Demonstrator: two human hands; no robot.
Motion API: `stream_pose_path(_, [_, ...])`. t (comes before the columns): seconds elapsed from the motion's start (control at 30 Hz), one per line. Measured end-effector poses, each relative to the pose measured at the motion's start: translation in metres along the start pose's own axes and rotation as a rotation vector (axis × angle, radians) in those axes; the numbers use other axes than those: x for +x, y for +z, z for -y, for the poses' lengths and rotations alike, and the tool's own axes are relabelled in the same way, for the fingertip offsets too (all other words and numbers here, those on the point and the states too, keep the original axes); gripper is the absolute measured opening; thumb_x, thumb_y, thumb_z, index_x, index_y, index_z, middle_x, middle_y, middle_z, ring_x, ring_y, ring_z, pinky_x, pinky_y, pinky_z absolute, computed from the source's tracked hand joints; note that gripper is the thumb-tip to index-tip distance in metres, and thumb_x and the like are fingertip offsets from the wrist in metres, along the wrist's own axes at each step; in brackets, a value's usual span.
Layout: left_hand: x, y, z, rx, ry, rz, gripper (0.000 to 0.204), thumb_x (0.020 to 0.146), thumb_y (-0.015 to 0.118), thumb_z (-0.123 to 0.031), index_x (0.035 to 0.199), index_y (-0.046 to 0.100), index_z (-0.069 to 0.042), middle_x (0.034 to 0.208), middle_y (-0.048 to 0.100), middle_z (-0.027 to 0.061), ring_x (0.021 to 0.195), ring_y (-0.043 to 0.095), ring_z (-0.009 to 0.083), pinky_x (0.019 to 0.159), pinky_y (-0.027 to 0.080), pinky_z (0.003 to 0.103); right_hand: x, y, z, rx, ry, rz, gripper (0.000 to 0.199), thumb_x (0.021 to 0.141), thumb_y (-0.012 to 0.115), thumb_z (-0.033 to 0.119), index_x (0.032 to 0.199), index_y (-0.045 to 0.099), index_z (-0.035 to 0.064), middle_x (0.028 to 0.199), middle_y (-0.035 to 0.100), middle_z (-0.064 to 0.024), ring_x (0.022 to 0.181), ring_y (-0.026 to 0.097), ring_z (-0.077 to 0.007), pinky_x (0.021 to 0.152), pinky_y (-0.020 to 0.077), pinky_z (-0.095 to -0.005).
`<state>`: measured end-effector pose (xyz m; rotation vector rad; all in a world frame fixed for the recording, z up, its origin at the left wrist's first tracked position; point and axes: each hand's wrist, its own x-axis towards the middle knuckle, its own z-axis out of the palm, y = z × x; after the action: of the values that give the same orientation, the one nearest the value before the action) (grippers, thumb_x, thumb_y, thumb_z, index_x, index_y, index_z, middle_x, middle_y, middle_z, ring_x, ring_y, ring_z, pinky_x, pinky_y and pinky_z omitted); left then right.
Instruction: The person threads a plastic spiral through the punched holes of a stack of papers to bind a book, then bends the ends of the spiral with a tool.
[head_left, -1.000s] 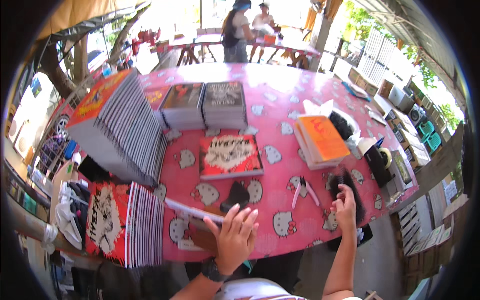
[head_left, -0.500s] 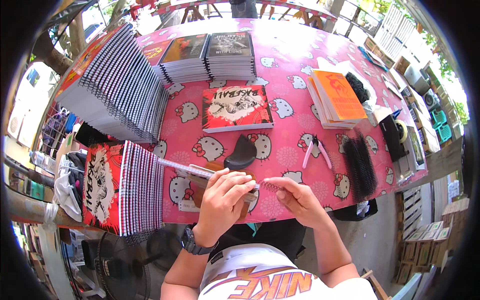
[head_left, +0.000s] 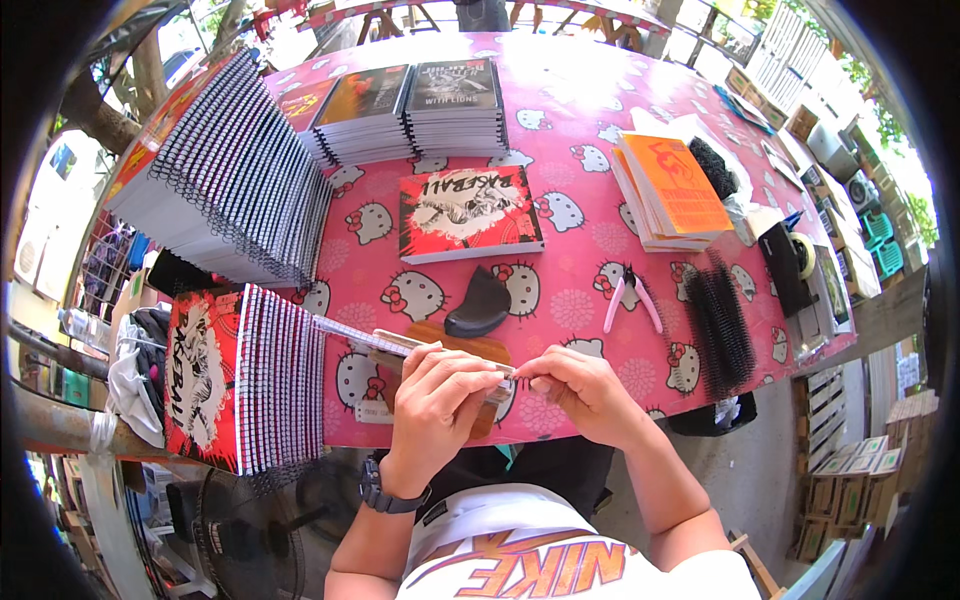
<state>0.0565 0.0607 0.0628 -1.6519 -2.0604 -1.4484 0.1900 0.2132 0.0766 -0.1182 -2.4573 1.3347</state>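
My left hand (head_left: pixel 435 395) and my right hand (head_left: pixel 580 390) meet at the near edge of the pink patterned table (head_left: pixel 570 130). Both pinch a thin pale binding strip (head_left: pixel 350 335) that reaches left toward a fanned stack of red spiral-bound booklets (head_left: pixel 240 375). Under my hands lies a brown wooden board (head_left: pixel 470 347), partly hidden. A black curved tool (head_left: pixel 478 303) sits just beyond it. A single red booklet (head_left: pixel 468 210) lies flat at mid-table.
Pink-handled pliers (head_left: pixel 630 295) and a pile of black binding coils (head_left: pixel 720 320) lie to the right. A large fanned stack of bound booklets (head_left: pixel 240 180) fills the left. Book stacks (head_left: pixel 410 105) stand at the back, orange booklets (head_left: pixel 670 190) and a tape dispenser (head_left: pixel 795 260) right.
My right hand came back from the black coils at the right, and my left hand lifted off the table. Both hands now meet on the thin strip. My view tilted downward.
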Motion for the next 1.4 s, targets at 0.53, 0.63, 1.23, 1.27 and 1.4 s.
stream_pose_path(0.53, [-0.003, 0.0, 0.005, -0.009, 0.045, 0.007, 0.013, 0.072, 0.07, -0.005, 0.081, 0.065, -0.013, 0.084, 0.067, 0.0007, 0.081, 0.062, 0.0189, 0.082, 0.042, 0.037, 0.013, 0.001, -0.003, 0.029, -0.027, 0.063, 0.022, 0.081, 0.054, -0.005, 0.1, 0.058, 0.0037, 0.085, 0.059, -0.0127, 0.077, 0.061, -0.0302, 0.066, 0.0491, -0.0346])
stream_pose_path(0.63, [-0.005, 0.003, 0.005, -0.011, 0.05, -0.015, 0.013, 0.071, 0.07, -0.004, 0.081, 0.065, -0.012, 0.084, 0.067, 0.0012, 0.081, 0.062, 0.0189, 0.082, 0.043, 0.037, 0.012, -0.002, -0.003, 0.023, -0.035, 0.092, 0.024, 0.079, 0.055, -0.006, 0.101, 0.058, 0.0039, 0.085, 0.059, -0.0126, 0.077, 0.061, -0.0299, 0.066, 0.0493, -0.0348])
stream_pose_path(1.23, [0.003, 0.0, 0.0, 0.075, 0.031, 0.117, 0.02, 0.074, 0.067, -0.012, 0.093, 0.063, -0.015, 0.083, 0.062, -0.0006, 0.08, 0.057, 0.0184, 0.08, 0.037, 0.034, -0.002, 0.004, 0.011, -0.127, 0.084, 0.004, 0.021, 0.081, 0.064, 0.015, 0.092, 0.051, 0.0037, 0.085, 0.055, -0.0123, 0.075, 0.059, -0.0315, 0.062, 0.0472, -0.0389])
stream_pose_path(1.27, [0.003, 0.0, 0.001, 0.081, 0.036, 0.127, 0.02, 0.074, 0.067, -0.013, 0.094, 0.063, -0.016, 0.083, 0.062, -0.001, 0.081, 0.057, 0.0182, 0.08, 0.036, 0.034, -0.005, 0.008, 0.008, -0.169, 0.073, 0.014, 0.021, 0.081, 0.065, 0.015, 0.092, 0.051, 0.0035, 0.084, 0.054, -0.0119, 0.074, 0.059, -0.0317, 0.062, 0.047, -0.0386])
stream_pose_path(1.4, [0.0, 0.001, 0.002, 0.09, 0.028, 0.114, 0.021, 0.074, 0.067, -0.014, 0.094, 0.063, -0.016, 0.083, 0.062, -0.0015, 0.081, 0.057, 0.0181, 0.08, 0.036, 0.034, -0.001, 0.007, 0.023, -0.177, 0.106, -0.048, 0.017, 0.085, 0.06, 0.016, 0.092, 0.051, 0.0031, 0.084, 0.055, -0.0122, 0.074, 0.059, -0.0323, 0.061, 0.0469, -0.039])
